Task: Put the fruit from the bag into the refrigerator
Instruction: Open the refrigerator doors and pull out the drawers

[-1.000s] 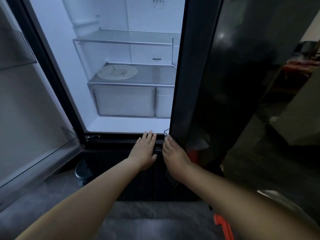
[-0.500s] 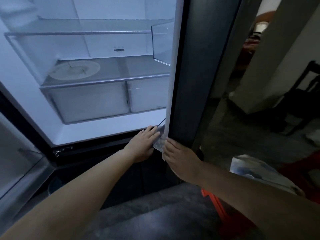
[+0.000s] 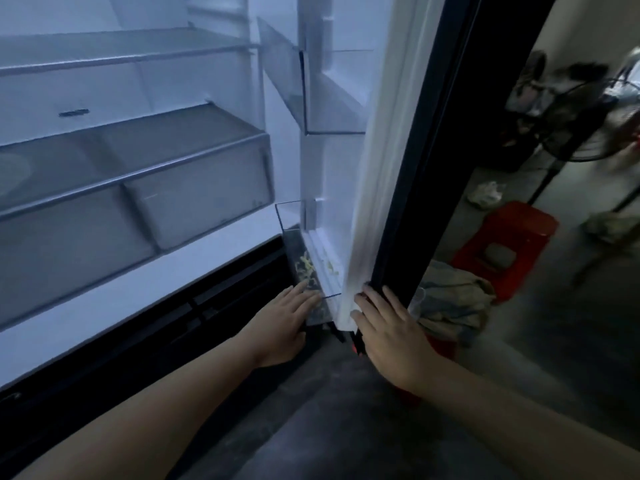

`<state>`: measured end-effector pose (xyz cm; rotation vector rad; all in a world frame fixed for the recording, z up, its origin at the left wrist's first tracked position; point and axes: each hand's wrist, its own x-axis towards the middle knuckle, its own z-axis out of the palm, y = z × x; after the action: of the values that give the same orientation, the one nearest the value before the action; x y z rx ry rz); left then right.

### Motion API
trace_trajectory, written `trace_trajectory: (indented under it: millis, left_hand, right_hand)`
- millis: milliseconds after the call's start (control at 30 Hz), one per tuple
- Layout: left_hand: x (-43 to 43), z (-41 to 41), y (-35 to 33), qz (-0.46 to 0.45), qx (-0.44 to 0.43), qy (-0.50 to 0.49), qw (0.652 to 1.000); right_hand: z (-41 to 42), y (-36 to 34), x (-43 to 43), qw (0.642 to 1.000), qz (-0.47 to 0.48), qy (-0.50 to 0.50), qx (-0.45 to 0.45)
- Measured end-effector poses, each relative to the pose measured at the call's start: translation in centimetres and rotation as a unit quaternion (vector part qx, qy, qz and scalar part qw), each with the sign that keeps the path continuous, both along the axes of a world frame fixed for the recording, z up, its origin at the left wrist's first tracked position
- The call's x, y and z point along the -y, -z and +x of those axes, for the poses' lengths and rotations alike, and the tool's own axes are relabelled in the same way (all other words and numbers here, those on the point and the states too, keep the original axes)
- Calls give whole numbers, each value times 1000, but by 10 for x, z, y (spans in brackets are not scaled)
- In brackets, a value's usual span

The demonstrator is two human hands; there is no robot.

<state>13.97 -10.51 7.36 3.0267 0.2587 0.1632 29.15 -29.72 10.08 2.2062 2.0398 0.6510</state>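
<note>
One refrigerator [image 3: 138, 91], open (white, lit inside)

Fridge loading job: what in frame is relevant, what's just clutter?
Job: refrigerator, right door, lower door bin, left hand touching it, right hand on door edge.
Lying about: red stool, fan, cloth bundle (possibly the bag, unclear).
</note>
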Motion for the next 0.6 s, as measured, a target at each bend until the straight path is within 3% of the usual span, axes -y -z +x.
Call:
trace_trajectory:
  millis: [200,367,600]
  left_hand:
    - [22,41,0,-4,-13,59,998]
    - [32,81,-2,19,-28,-16,999]
    - [36,140,-16,6,-86,-10,996]
  right_hand:
    - [13,20,14,993,-26,90,-67]
    - [43,28,6,968,-6,173,-183]
    - [112,32,15,959,3,190,-211]
